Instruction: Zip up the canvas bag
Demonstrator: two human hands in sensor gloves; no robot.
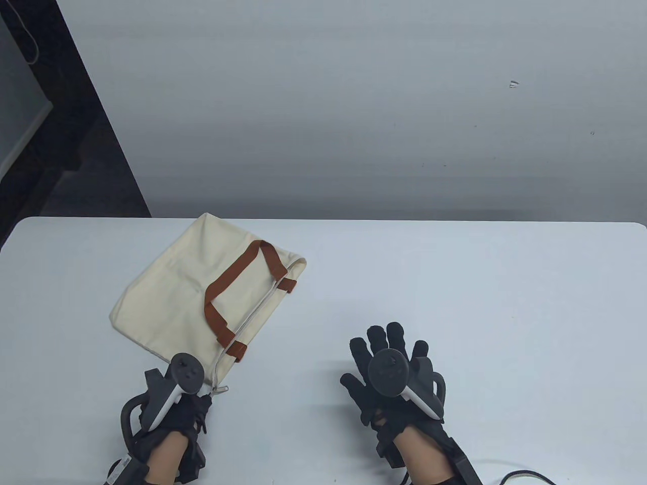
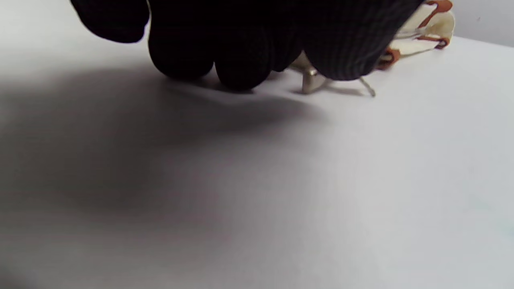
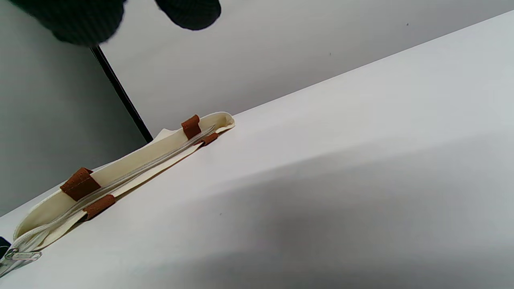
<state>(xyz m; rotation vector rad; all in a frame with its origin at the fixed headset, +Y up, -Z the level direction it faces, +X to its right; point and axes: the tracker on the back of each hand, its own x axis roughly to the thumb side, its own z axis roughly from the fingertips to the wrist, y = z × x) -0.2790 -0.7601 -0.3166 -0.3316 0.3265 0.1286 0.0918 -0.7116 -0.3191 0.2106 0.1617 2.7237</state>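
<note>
While the left hand point(image 1: 172, 399) is sitting curled at the near corner of the canvas bag point(image 1: 202, 293), fingertips point(image 2: 241, 68) down on the table point(image 1: 455, 283) right by the metal zipper pull point(image 1: 220, 389), I honestly can't tell if it's pinching the pull or just resting next to it. The right hand point(image 1: 391, 376) is hovering well apart from the bag with fingers spread, holding nothing.

Progress-wise, I'm guessing the zipping is pretty much done: the zipper line point(image 3: 140, 170) is looking closed between the brown handle tabs point(image 3: 80, 184), with the slider sitting at the near end, though the far end is too small to check. What's maybe left is just letting go.

Room-wise, the bag is lying flat on the left half, its far corner reaching close to the table's back edge, and the right hand is having plenty of white surface around it.
</note>
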